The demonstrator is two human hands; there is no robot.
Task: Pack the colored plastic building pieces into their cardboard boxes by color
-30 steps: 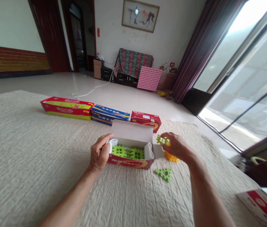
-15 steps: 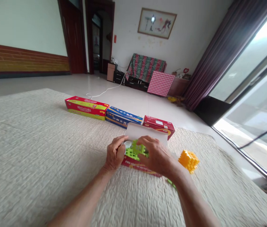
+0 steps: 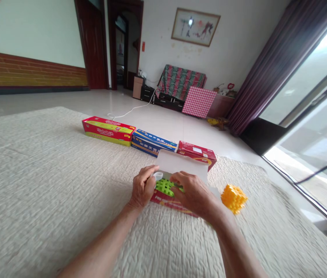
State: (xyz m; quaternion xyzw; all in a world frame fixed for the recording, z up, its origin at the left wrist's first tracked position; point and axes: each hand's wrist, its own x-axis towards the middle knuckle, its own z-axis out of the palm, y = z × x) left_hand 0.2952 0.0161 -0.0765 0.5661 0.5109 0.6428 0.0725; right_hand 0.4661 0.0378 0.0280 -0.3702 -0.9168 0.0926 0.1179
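Observation:
An open red box [image 3: 175, 205] with its white flap [image 3: 182, 162] raised stands in front of me. Green lattice pieces [image 3: 164, 187] lie inside, beside a white round object [image 3: 158, 176] at the left end. My left hand [image 3: 143, 186] is closed around the box's left end, thumb bent over the rim. My right hand [image 3: 190, 191] reaches into the box from the right, its fingers curled on a green piece; the fingertips are partly hidden.
A red-and-yellow box [image 3: 108, 131], a blue box [image 3: 153, 143] and another red box [image 3: 197, 152] stand in a row behind. A yellow lattice block [image 3: 234, 199] sits at the right on the quilted cover [image 3: 65, 173].
My right hand has gone slightly lower into the box, and the green piece at its fingers sits lower among the others. The left hand keeps its hold. The view has shifted slightly.

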